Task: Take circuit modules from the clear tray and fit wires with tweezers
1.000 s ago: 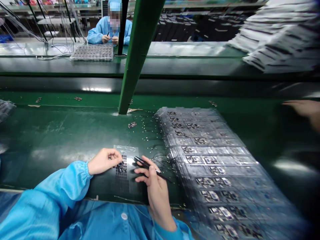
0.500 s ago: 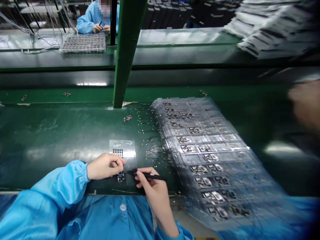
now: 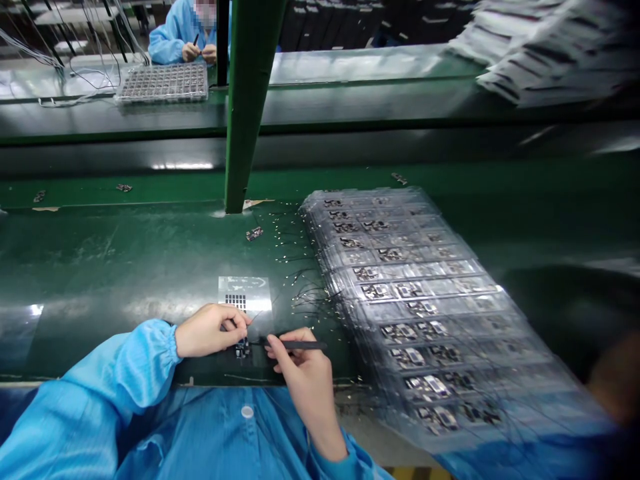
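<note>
My left hand (image 3: 213, 330) is closed, thumb and forefinger pinched at the upper edge of a small circuit board (image 3: 243, 349). A thin dark wire sticks up beside those fingertips. My right hand (image 3: 303, 363) grips black tweezers (image 3: 305, 345) held nearly level, their tips pointing left at the board's right side. Under and behind the board lies a clear plastic sheet (image 3: 259, 293) with rows of small black squares, partly covered by my left hand. The exact contact between tips and board is too small to make out.
At right, stacked clear plastic trays (image 3: 435, 313) hold several circuit boards, with thin wires hanging over their left edge. A loose board (image 3: 254, 233) lies before a green post (image 3: 250, 107). Across the bench a co-worker in blue (image 3: 173, 33) sits behind another tray (image 3: 163, 83).
The tweezers have turned slightly, with my right hand a little higher and further left. My left hand stays at the board. A blurred hand at the far right has moved down toward the trays' near end.
</note>
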A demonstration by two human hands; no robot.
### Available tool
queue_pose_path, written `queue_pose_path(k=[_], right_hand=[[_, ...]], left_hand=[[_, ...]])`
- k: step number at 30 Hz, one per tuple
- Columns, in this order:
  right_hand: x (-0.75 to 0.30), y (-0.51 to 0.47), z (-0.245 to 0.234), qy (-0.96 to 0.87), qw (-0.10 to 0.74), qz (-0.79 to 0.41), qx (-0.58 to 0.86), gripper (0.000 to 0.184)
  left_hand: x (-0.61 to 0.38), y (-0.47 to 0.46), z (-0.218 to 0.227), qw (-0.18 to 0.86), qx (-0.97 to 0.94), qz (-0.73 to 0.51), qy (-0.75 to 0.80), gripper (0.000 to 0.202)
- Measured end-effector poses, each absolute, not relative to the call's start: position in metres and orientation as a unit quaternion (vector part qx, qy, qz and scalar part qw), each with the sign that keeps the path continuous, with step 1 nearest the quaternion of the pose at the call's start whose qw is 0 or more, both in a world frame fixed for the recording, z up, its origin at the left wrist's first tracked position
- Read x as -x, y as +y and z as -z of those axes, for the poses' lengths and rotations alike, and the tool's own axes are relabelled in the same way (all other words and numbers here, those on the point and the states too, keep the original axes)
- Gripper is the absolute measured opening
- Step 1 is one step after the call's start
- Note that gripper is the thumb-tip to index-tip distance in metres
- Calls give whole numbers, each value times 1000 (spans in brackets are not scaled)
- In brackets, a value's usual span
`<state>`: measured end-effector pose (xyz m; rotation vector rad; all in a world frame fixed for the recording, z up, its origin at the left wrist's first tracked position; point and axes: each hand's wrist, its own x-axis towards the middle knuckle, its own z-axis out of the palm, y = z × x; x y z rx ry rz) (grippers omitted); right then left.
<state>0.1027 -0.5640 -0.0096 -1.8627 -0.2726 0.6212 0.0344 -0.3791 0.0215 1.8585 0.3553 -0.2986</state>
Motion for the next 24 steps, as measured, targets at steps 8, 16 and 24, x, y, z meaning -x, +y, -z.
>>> queue_pose_path(k=[8, 16, 24], right_hand=[[-102, -564, 9, -127, 542, -273, 785, 36], [-108, -565, 5, -72, 651, -279, 702, 39], [-111, -555, 6, -69, 686, -259, 677, 35]], left_hand=[[-36, -379, -24, 568, -797, 131, 156, 12], [-36, -379, -24, 576, -790, 133, 162, 12], [-36, -377, -20, 633, -728, 170, 201, 14]])
